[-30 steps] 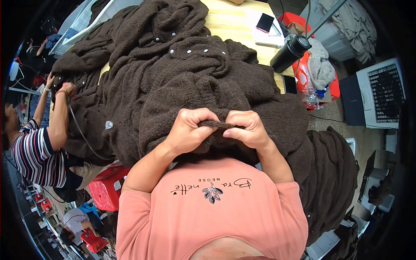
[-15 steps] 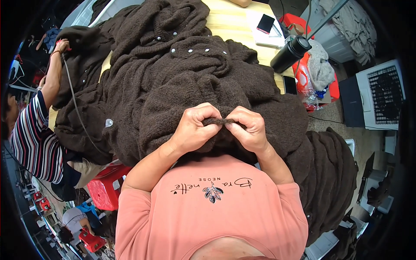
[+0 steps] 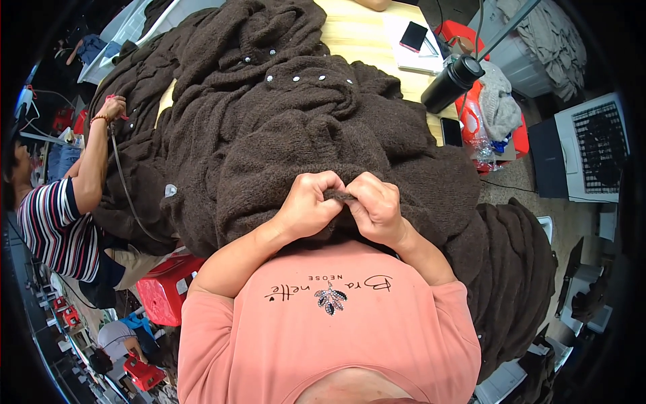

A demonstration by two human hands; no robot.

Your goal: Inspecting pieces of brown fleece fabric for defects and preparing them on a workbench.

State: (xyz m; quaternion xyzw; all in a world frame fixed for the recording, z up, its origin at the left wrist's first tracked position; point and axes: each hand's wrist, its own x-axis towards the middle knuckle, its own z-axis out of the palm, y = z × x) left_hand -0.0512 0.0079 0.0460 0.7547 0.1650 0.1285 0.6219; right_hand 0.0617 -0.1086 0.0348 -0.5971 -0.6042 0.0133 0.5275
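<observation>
A big heap of dark brown knitted garments [image 3: 289, 145] is spread before me, with several small shiny buttons [image 3: 296, 79] showing on its folds. My left hand [image 3: 313, 202] is closed, pinching an edge of the brown knit [image 3: 340, 195] between thumb and fingers. Close against it, my right hand [image 3: 377, 207] grips the same edge, its fingers bent over the cloth. The two hands almost touch just in front of my chest. What lies beneath the fingertips is hidden.
A co-worker in a striped shirt [image 3: 57, 222] handles brown knitwear at the left, beside a thin hose [image 3: 121, 168]. A black bottle [image 3: 452, 84], a phone [image 3: 413, 36] and another phone [image 3: 451, 132] are on the wooden table [image 3: 350, 34]. A red stool [image 3: 161, 293] stands lower left.
My right hand has shifted slightly left, its fingers now curled over the edge toward my left hand. The co-worker's hand has come lower and right, and the cloth it held up has dropped.
</observation>
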